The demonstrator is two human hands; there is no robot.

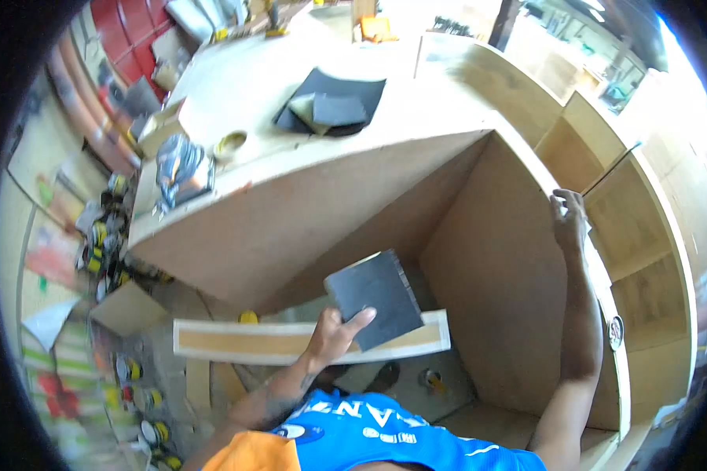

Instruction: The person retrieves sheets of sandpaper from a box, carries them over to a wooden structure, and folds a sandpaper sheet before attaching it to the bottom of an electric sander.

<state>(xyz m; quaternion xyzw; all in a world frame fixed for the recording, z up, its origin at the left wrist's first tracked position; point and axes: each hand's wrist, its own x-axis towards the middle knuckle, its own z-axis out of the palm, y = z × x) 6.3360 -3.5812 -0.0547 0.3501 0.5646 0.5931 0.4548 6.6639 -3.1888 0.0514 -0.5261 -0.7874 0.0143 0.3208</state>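
Note:
My left hand [334,337] grips a dark, squarish piece of sandpaper [377,297] by its lower left corner, thumb laid on top. A paler edge shows along its upper left side. The piece is held over a long narrow wooden board [243,337] with white edges; whether they touch I cannot tell. My right hand [569,220] is on the top edge of an upright panel [511,259] of a large wooden cabinet, its fingers curled over that edge. More dark sandpaper sheets [338,110] lie on the pale worktop [259,71] beyond.
A power sander [184,169] and a roll of tape [231,144] sit near the worktop's left corner. Curved shelving [644,228] stands on the right. A small round tin [616,333] rests by the panel's edge. Several cans [153,432] crowd the floor at left.

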